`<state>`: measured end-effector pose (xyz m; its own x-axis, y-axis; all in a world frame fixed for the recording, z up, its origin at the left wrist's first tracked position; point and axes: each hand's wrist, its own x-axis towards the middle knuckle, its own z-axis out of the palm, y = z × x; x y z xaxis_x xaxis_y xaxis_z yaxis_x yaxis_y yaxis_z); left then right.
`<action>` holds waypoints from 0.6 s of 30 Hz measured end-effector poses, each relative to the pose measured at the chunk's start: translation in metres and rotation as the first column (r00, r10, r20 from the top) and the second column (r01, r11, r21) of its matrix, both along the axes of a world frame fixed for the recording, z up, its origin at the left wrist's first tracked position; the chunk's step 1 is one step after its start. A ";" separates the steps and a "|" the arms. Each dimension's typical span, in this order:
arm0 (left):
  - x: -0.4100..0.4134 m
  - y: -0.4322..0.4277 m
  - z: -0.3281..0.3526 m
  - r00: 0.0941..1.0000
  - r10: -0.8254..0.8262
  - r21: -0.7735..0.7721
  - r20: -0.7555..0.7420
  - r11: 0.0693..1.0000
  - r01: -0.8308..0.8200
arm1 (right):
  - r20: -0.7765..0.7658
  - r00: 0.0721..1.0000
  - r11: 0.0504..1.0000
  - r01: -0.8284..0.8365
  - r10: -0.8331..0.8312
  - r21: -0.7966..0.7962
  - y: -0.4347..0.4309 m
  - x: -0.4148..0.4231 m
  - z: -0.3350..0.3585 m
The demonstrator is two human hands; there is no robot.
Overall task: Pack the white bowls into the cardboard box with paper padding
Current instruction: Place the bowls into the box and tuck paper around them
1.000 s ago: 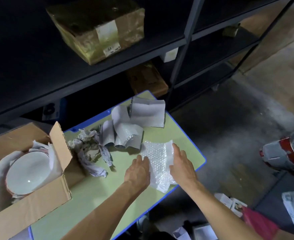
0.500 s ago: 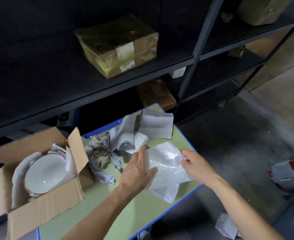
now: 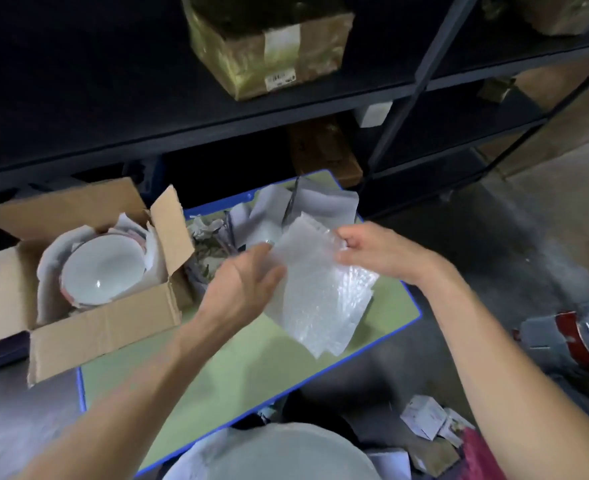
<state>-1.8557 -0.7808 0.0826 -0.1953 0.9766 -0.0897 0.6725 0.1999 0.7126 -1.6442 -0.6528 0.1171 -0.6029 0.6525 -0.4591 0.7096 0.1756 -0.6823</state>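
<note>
Holding a bubble-wrap sheet (image 3: 321, 299) up above the green table (image 3: 251, 368), both hands are busy with padding, not with a bowl. In the head view, the right hand (image 3: 372, 251) has its fingers curled and clamped on the sheet's far right corner. The left hand (image 3: 248, 289) lies against the sheet's left edge with its fingers nearly straight and close together. Whether its thumb nips the sheet I cannot tell.

To the left, the cardboard box (image 3: 106, 327) stands open, partly on the table's left end, with its flaps up. One white bowl (image 3: 102, 271) sits inside it, mouth up, nested in white paper padding (image 3: 48, 261). A reddish rim shows under it, so more may be stacked below, though that is unclear. At the table's far end lie crumpled paper (image 3: 206, 251) and some flat pale sheets (image 3: 324, 202), both just beyond the hands.

At the near edge, below the table, a blurred round white shape (image 3: 272, 452) shows. It may be another bowl waiting.

As I judge it, the packing is partly done: at least one bowl is bedded in the box. Adding more padding, packing any remaining bowl and closing the flaps are not yet done.
</note>
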 end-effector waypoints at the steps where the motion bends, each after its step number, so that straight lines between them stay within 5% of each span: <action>1: -0.007 0.002 0.008 0.999 0.032 0.010 -0.006 0.999 -0.032 | -0.052 0.999 1.000 0.000 0.000 0.002 0.004 -0.006 0.002; 7: -0.064 0.011 0.057 0.987 0.138 0.120 -0.083 0.985 -0.128 | -0.286 0.956 0.998 0.064 -0.059 0.006 0.013 -0.058 0.025; 13: -0.106 -0.028 0.054 0.899 0.358 0.044 0.251 0.924 -0.380 | -0.486 0.855 0.975 0.088 -0.180 -0.206 -0.010 -0.115 0.025; 18: -0.144 -0.058 0.043 0.780 0.515 -0.062 0.356 0.846 -0.530 | -0.538 0.835 0.972 -0.015 -0.116 -0.233 -0.029 -0.159 0.021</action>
<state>-2.0001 -0.8386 0.1252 -0.6398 0.7381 -0.2140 0.1809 0.4153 0.8915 -1.8033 -0.6820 0.1379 -0.7655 0.6117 -0.1994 0.2143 -0.0499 -0.9755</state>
